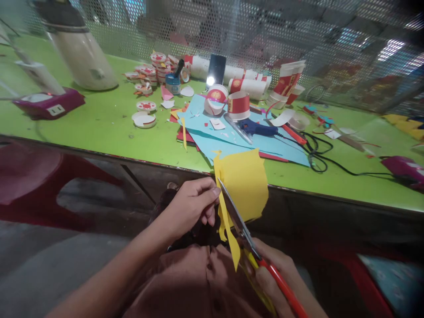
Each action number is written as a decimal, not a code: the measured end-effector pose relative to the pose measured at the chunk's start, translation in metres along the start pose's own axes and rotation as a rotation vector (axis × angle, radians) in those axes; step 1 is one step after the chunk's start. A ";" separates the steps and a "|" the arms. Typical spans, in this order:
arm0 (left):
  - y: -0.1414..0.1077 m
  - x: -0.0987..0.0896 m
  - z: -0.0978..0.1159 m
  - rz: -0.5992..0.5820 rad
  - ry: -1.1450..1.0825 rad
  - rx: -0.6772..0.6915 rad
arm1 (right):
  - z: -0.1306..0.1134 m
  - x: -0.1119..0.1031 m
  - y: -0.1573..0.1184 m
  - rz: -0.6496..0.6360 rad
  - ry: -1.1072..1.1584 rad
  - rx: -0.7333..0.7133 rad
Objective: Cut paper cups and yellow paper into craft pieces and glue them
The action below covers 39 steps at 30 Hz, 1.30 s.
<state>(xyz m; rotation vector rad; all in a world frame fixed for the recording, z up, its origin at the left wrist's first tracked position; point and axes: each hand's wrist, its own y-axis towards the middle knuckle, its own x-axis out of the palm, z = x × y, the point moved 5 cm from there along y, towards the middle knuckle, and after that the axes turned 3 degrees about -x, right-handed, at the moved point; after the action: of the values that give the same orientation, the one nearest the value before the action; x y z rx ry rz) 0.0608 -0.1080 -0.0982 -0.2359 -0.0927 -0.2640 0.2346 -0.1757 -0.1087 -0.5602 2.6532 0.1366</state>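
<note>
A yellow sheet of paper point(247, 181) hangs in front of the table edge, with a narrow strip point(228, 225) partly cut along its left side. My left hand point(198, 198) pinches the sheet's left edge between thumb and fingers. Below and to the right, my right hand point(274, 269) is closed around the red handles of a pair of scissors point(243, 232). The long metal blades point up and left, lying against the yellow paper beside the strip. Part of the right hand's fingers is hidden behind the handles and yellow paper.
On the green table point(109, 119) lie light blue sheets point(208, 132) and a blue glue gun point(258, 128) with a black cord. Cut paper cups point(238, 106) stand behind. A purple power strip point(49, 106) sits left; a red stool point(33, 176) is below.
</note>
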 end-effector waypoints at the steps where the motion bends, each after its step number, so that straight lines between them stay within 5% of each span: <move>1: 0.000 0.000 0.000 0.001 -0.001 0.002 | -0.002 -0.001 0.001 0.000 -0.009 -0.008; 10: -0.002 -0.003 0.003 -0.050 -0.020 -0.020 | -0.007 -0.001 0.002 0.029 -0.019 -0.035; 21: -0.001 -0.008 0.045 -0.050 -0.006 0.075 | -0.040 -0.012 0.016 0.067 -0.030 -0.087; 30: 0.021 -0.018 0.114 -0.054 -0.159 0.346 | -0.108 -0.063 0.061 0.003 -0.280 -0.286; 39: 0.048 -0.040 0.120 -0.018 -0.208 0.293 | -0.120 -0.072 0.102 -0.100 -0.379 -0.280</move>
<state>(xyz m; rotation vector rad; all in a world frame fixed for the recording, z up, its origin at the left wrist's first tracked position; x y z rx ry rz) 0.0280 -0.0241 0.0024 0.0299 -0.3369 -0.2404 0.2071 -0.0775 0.0313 -0.6790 2.2465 0.5357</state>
